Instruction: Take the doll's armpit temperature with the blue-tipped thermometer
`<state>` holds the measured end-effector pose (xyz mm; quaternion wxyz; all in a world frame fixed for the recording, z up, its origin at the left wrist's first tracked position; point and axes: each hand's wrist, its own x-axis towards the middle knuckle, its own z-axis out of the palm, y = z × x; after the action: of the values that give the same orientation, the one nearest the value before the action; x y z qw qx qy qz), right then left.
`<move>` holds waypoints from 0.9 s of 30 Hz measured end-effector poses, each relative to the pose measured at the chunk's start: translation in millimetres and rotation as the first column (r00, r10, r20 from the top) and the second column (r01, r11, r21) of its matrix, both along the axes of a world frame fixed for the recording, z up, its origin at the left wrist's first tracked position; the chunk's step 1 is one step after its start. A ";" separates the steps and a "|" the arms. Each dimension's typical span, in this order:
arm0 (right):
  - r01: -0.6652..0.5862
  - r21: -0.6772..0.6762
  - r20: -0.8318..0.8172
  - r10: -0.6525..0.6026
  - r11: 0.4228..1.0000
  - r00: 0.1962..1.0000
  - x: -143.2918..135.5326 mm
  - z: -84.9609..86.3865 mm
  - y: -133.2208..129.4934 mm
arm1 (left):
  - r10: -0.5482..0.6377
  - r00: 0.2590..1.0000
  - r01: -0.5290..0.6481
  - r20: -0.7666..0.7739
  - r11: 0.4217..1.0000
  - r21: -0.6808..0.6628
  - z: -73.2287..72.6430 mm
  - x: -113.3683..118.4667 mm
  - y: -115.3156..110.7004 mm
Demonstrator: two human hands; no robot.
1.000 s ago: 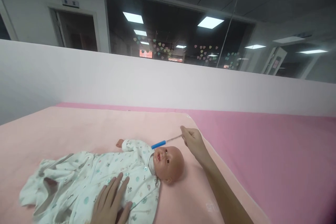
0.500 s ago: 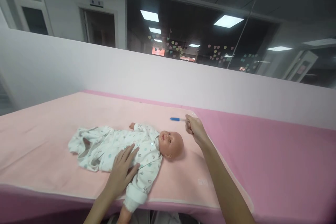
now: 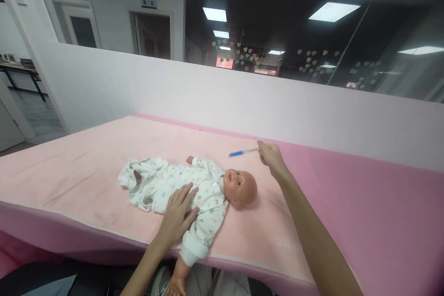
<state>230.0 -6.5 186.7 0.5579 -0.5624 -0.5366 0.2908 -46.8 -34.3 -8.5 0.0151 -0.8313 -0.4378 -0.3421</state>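
A baby doll in a white patterned outfit lies on its back, its head to the right. My left hand rests flat on the doll's chest and belly with the fingers spread. Beyond the doll's head, my right hand is closed round the end of a thin pen-like stick. The stick's blue end points left, above the sheet and apart from the doll; its exact kind is too small to tell. One doll arm hangs over the near edge, and the outfit's legs look flat and loose.
A peach pad lies over a pink sheet on the table. A white low wall with a window above closes off the far side. At the far left, another table stands beyond the doorway.
The view has swung left and down, so the scene sits further right. The stick's blue end now tips slightly lower. My left hand stays on the doll.
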 end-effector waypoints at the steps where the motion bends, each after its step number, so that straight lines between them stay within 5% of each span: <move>1: -0.014 -0.003 0.010 0.014 1.000 1.000 0.1 1.0 1.7 | 0.000 1.000 0.000 -0.001 1.000 -0.003 -0.5 -0.1 -0.1; 10: -0.053 0.031 0.216 0.045 0.998 0.975 10.6 18.8 1.1 | 0.006 1.000 -0.006 -0.023 1.000 0.022 -7.0 -0.4 4.8; 27: -0.117 -0.080 0.177 0.129 0.990 0.976 2.3 -2.8 33.9 | 0.048 0.996 -0.048 -0.068 0.999 0.010 -5.9 0.8 4.0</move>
<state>232.3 27.4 183.9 0.4677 -0.5713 -0.6086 0.2908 -46.0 -30.2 -14.4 0.0418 -0.8317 -0.4554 -0.3149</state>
